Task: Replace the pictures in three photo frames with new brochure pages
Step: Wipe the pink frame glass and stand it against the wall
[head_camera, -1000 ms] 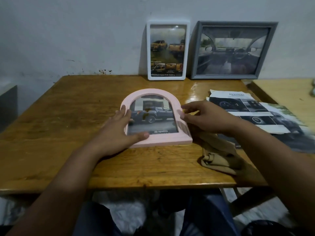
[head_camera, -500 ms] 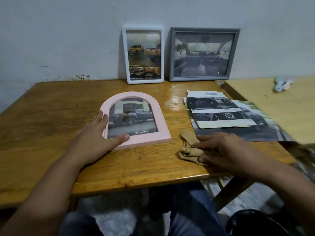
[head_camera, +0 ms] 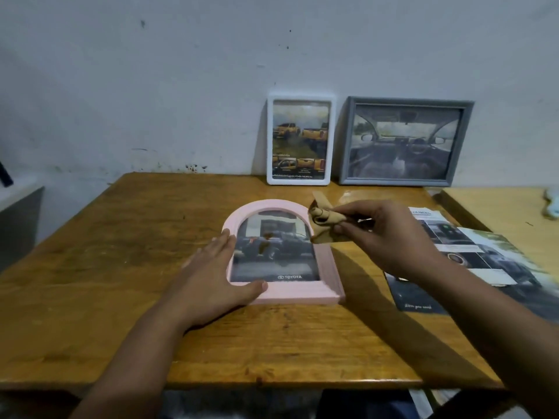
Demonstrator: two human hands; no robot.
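Left hand [head_camera: 211,276] flat on pink frame [head_camera: 328,276]; right hand [head_camera: 390,237] pinches cloth [head_camera: 325,223].

Left hand [head_camera: 211,276]: lying flat with straight fingers, pressing on the left edge of the pink arched frame [head_camera: 328,267]
Right hand [head_camera: 390,237]: pinching a crumpled tan cloth [head_camera: 325,220] above the frame's upper right edge
Pink arched frame: lying flat on the wooden table [head_camera: 121,267], showing a dark pickup picture
White frame [head_camera: 299,142]: leaning against the wall
Grey frame [head_camera: 405,142]: leaning just beside it
Brochure pages [head_camera: 472,258]: lying at the right
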